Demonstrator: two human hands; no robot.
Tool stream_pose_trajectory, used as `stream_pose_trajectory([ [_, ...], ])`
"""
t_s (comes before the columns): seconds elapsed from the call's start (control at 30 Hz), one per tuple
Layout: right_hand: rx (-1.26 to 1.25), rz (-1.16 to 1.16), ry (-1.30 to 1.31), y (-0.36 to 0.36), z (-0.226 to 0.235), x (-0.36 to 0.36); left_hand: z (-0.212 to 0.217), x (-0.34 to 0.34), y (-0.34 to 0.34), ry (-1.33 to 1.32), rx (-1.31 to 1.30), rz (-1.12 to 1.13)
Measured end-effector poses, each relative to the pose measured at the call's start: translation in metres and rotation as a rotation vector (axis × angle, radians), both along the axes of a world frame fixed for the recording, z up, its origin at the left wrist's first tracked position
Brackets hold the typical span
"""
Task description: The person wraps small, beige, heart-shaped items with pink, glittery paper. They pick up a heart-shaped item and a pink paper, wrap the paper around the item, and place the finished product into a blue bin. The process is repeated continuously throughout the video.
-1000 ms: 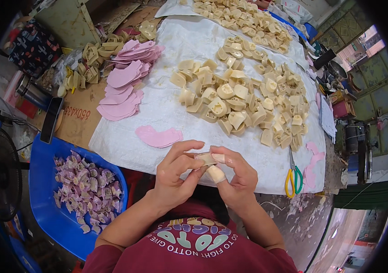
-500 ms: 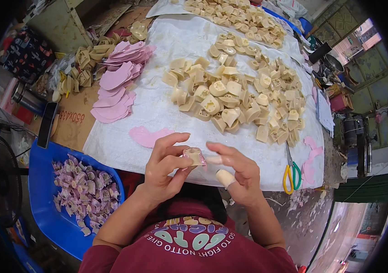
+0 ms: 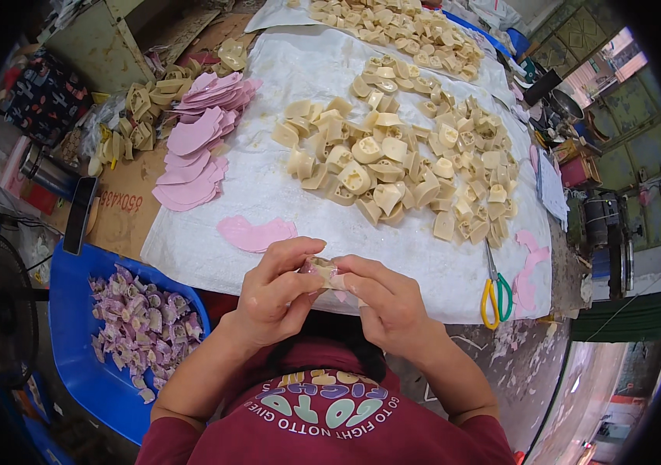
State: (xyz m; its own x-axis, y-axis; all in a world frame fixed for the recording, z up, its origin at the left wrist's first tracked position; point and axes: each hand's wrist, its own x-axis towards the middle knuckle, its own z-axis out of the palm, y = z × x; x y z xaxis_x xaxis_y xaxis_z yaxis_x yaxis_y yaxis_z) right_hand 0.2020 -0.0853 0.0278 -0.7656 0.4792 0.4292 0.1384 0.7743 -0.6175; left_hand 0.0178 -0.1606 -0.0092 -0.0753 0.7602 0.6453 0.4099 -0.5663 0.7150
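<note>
Just beyond the near edge of the white-covered table, both my hands hold one small cream moulded piece [image 3: 319,271] with pink sheet material around its sides. My left hand [image 3: 268,293] grips it from the left between thumb and fingers. My right hand [image 3: 389,298] is closed on its right side, its fingertips pressing there. The fingers hide much of the piece. A single scalloped pink cutout [image 3: 257,233] lies flat on the cloth beyond my left hand. Farther back spreads a heap of bare cream moulded pieces [image 3: 369,151].
Stacked pink cutouts [image 3: 191,143] lie at the left. Scissors [image 3: 496,291] with yellow and green handles rest at the right, beside pink scraps [image 3: 530,279]. A blue basin [image 3: 67,310] at lower left holds several pink-purple covered pieces [image 3: 148,322]. A phone [image 3: 80,213] stands above it.
My right hand has moved left and closed onto the cream piece; half a second ago it was apart with fingers spread. My left hand keeps its hold.
</note>
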Motion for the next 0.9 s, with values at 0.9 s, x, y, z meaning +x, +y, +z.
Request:
stream_pose_trajectory([
  [0.9,-0.848,-0.015,0.094,0.01,-0.011,-0.004,0.002,0.021,0.007,-0.887,-0.464,-0.149],
])
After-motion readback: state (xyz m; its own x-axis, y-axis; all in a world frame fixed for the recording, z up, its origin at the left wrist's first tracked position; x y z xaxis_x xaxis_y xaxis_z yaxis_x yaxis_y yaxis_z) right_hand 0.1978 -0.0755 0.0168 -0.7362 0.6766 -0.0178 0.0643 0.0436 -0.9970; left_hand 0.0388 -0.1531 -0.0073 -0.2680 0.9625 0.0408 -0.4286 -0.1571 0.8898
